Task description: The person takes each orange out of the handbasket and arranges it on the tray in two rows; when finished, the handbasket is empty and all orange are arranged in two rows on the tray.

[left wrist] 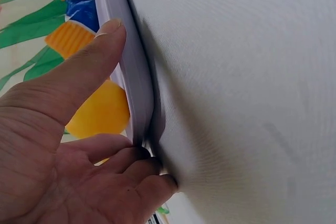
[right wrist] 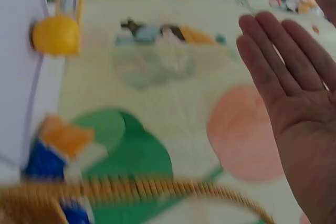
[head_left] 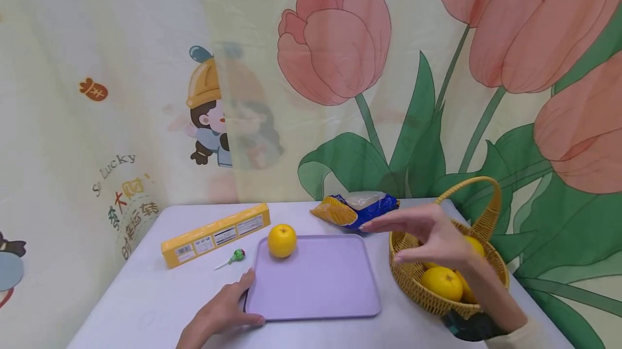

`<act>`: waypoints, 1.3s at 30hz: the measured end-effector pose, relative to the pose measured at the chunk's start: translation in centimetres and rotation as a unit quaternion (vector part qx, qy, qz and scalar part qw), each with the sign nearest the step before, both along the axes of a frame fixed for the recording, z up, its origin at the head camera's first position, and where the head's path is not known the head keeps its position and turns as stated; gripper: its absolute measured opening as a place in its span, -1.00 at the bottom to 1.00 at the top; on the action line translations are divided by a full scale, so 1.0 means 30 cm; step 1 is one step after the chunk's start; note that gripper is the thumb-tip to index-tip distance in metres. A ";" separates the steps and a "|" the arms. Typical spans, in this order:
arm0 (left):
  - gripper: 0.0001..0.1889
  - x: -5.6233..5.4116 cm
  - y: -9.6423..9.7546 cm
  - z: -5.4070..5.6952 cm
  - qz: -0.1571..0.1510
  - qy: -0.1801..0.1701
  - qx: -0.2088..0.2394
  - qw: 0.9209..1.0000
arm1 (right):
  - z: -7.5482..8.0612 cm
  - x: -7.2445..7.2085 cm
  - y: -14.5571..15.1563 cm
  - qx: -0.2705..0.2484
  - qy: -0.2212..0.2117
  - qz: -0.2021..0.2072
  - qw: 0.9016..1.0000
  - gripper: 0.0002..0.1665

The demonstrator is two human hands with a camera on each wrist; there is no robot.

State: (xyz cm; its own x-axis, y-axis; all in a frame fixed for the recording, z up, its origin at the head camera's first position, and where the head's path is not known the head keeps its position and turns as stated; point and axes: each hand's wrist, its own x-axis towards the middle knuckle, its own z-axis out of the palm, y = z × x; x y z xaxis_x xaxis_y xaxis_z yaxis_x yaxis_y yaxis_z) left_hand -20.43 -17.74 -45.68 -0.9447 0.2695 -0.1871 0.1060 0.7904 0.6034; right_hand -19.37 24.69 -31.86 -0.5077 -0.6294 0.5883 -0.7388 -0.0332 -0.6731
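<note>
A light purple tray (head_left: 316,279) lies on the table with one yellow-skinned orange (head_left: 282,240) at its far left corner. My left hand (head_left: 221,304) holds the tray's near left corner, thumb along the front edge and fingers at the left side. In the left wrist view the fingers of that hand (left wrist: 100,166) bend against the tray's rim (left wrist: 137,87). Above the wicker basket (head_left: 410,287), my right hand (head_left: 439,235) hovers with its fingers extended and nothing in it. Several oranges (head_left: 441,283) sit in the basket, partly hidden by the right arm.
A long yellow box (head_left: 216,235) lies at the table's left, with a green-wrapped lollipop (head_left: 237,255) in front of it. Behind the tray rests a blue and orange snack bag (head_left: 357,209). The basket's tall handle (head_left: 488,203) arches up beside the right hand. A printed curtain hangs behind the table.
</note>
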 end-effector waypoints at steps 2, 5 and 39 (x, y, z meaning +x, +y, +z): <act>0.22 0.000 0.001 -0.001 0.001 -0.005 0.000 1.000 | 0.016 0.015 0.112 0.006 0.000 0.017 1.000 -0.35; 0.24 0.001 0.002 0.002 -0.001 -0.009 -0.003 1.000 | 0.006 0.012 0.269 0.008 -0.024 0.018 1.000 -0.30; 0.25 -0.008 -0.001 -0.008 0.003 -0.011 -0.031 0.999 | -0.304 -0.215 0.551 0.173 -0.232 -0.074 0.954 -0.30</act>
